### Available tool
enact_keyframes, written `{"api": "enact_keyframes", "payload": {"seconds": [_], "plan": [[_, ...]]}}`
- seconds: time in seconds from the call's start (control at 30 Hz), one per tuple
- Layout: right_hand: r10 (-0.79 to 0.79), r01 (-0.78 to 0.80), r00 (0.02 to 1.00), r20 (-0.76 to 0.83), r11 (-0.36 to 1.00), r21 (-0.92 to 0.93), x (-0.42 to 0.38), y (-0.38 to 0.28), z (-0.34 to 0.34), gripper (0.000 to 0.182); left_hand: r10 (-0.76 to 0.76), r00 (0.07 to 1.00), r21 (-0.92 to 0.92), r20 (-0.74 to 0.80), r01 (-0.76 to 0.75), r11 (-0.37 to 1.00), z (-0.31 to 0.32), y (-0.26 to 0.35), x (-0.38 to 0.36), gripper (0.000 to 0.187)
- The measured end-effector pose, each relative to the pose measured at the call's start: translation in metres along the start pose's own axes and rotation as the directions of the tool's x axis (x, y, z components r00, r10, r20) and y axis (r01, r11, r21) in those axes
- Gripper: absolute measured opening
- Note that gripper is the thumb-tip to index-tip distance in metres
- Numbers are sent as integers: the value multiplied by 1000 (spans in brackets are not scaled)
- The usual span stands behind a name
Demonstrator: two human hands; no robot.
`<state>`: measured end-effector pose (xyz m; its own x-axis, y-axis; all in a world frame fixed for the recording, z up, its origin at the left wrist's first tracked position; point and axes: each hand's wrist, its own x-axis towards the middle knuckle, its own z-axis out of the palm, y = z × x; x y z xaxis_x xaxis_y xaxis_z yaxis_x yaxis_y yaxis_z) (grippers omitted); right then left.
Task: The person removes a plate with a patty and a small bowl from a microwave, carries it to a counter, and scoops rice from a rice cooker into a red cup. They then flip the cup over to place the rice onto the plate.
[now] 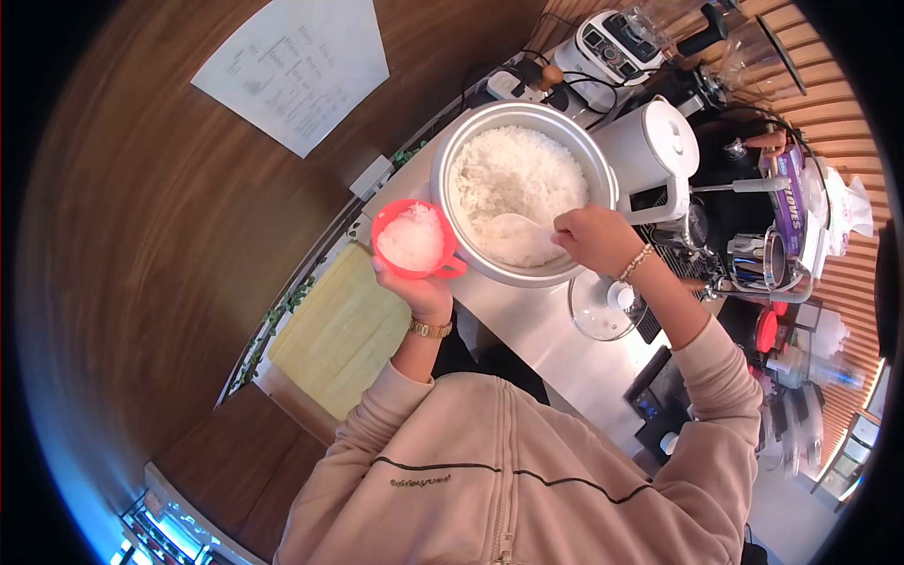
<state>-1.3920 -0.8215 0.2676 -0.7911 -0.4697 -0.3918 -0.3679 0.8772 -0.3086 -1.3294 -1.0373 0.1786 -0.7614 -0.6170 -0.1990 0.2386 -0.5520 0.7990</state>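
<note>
My left hand (420,290) holds up a red cup (456,265) from below, beside the rim of the rice cooker. White rice (411,237) fills the cup. My right hand (599,242) is closed on the handle of a white rice paddle (521,227), whose blade lies against the rice in the pot. The round rice cooker (440,179) stands lidless on the counter, with a large mass of cooked rice (523,174) inside. A glass lid (595,318) with a white knob lies just below my right wrist.
A yellow wooden board (339,325) lies at the left. Behind the cooker are a white kettle (650,141) and a white appliance (607,56). Cutlery holders and a purple gloves box (789,202) stand at the right. A paper sheet (297,71) hangs on the wooden wall.
</note>
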Motion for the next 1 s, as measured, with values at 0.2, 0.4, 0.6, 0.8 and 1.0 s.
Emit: {"api": "enact_keyframes", "payload": {"seconds": [0.2,0.4,0.6,0.8,1.0], "plan": [[-4,-6,996,91,995,103,12,5,-7,18,-39,998,-44,-44,37,998,5,5,2,67],[69,-109,990,124,930,351,16,11,-10,19,-22,999,6,30,22,1000,0,10,5,64],[134,-93,990,-48,867,489,10,25,-15,23,102,992,35,81,-105,994,12,28,6,60],[247,-90,961,-123,702,706,-20,23,-41,27,124,915,347,383,-268,899,49,44,12,40],[387,-52,854,-347,728,683,-52,-15,-44,21,99,852,351,514,-314,882,92,37,-11,38]]}}
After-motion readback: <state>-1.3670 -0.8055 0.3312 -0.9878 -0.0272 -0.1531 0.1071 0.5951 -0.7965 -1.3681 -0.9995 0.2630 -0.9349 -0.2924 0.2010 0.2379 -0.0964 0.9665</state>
